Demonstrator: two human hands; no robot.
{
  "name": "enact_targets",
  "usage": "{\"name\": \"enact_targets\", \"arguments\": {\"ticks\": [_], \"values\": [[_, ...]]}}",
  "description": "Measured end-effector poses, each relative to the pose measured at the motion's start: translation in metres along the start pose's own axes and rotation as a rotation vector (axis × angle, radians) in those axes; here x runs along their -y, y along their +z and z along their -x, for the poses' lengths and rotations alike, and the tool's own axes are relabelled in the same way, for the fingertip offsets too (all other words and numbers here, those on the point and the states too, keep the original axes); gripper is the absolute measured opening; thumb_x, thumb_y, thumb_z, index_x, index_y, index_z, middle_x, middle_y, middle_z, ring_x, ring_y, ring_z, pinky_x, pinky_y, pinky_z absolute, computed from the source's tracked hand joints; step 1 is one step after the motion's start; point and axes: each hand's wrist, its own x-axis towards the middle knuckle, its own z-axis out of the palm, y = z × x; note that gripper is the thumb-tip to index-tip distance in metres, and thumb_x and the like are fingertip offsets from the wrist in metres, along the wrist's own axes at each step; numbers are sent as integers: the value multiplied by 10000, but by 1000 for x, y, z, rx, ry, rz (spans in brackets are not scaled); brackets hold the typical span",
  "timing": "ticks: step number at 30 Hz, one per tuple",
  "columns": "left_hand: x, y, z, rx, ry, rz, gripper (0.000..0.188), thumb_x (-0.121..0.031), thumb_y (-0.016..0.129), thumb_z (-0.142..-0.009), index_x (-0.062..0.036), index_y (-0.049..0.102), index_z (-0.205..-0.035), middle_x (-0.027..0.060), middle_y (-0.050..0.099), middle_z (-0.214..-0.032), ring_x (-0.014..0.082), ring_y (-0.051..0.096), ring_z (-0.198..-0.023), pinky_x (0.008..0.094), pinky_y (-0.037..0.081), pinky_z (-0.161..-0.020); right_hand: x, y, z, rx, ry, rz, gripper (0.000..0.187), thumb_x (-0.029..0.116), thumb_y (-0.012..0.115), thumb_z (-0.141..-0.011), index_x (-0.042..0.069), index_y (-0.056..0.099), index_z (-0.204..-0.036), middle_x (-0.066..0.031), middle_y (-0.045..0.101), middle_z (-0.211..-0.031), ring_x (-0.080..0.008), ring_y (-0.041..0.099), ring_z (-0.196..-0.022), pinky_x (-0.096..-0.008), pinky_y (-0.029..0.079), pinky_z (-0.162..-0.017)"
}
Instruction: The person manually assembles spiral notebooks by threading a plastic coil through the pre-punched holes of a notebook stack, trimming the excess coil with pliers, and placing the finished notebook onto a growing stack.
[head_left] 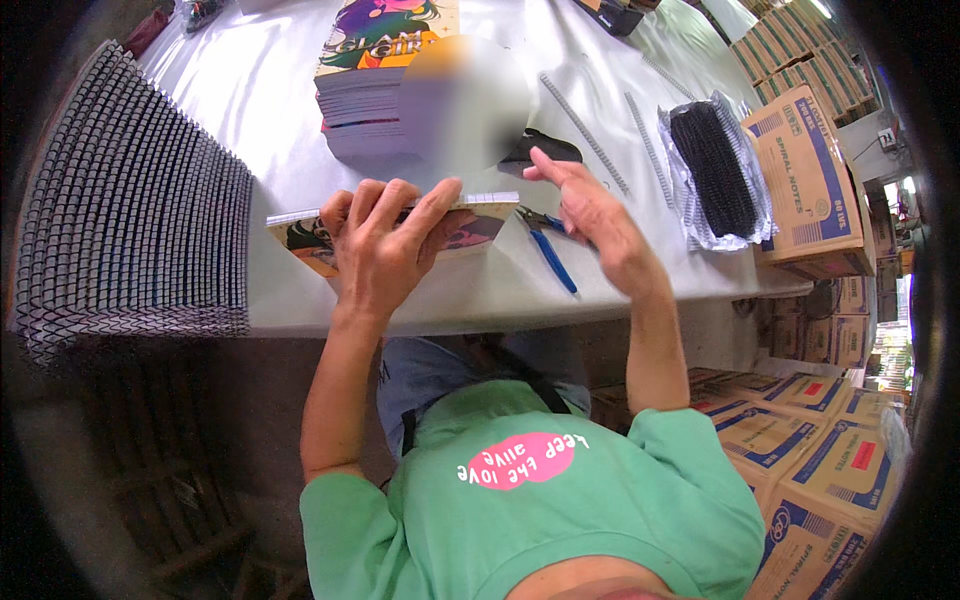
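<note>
My left hand (385,235) is closed over a notebook (480,222) with a colourful illustrated cover. The notebook stands on its edge near the front of the table, its white page edges facing up. My right hand (605,225) is just right of it, index finger stretched out to the left, and I see nothing held in it. Beside and partly under that hand lie blue-handled pliers (553,262), their jaws close to the notebook's right end. A black object (545,148) lies beyond my fingertips, partly covered by a blurred patch.
Spiral-bound notebooks (130,210) are stacked high at the left. A pile of illustrated notebooks (360,105) stands at the back. Loose spiral coils (585,135) lie across the white table (285,295). Wrapped black coils (712,170) sit beside a cardboard box (810,190); more cartons (800,430) are stacked lower right.
</note>
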Motion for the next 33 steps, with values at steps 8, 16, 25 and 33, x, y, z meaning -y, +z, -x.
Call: {"name": "enact_targets", "arguments": {"ticks": [8,16,25,33], "values": [[-5,3,4,-92,-13,7,304,-403,752,-657,-205,653,-865,-48,523,-744,145,497,-776,389,262,-767,-8,-8,-21,-13,-124,172,277,23,597,-842,48,631,-1116,-31,559,-860,-98,530,-782,-221,439,-707],[-12,13,3,-143,-34,-42,354,-485,750,-647,-186,605,-767,-38,515,-747,165,521,-855,446,185,-941,-15,-6,-31,61,-189,65,165,11,570,-862,20,637,-1013,-25,596,-784,-63,509,-682,-209,427,-614],[-19,13,1,-74,-135,-8,370,-529,733,-648,-186,604,-701,-42,503,-738,172,503,-925,467,125,-989,-11,-11,-43,264,-32,-62,185,149,495,-935,27,634,-946,17,532,-709,-40,423,-641,-178,349,-563],[-21,14,-2,-89,-170,0,363,-512,741,-643,-180,597,-667,-40,492,-732,172,489,-923,468,134,-988,-11,-11,-42,241,129,-206,213,164,494,-940,4,634,-947,-5,569,-759,-50,474,-689,-171,366,-593]]}}
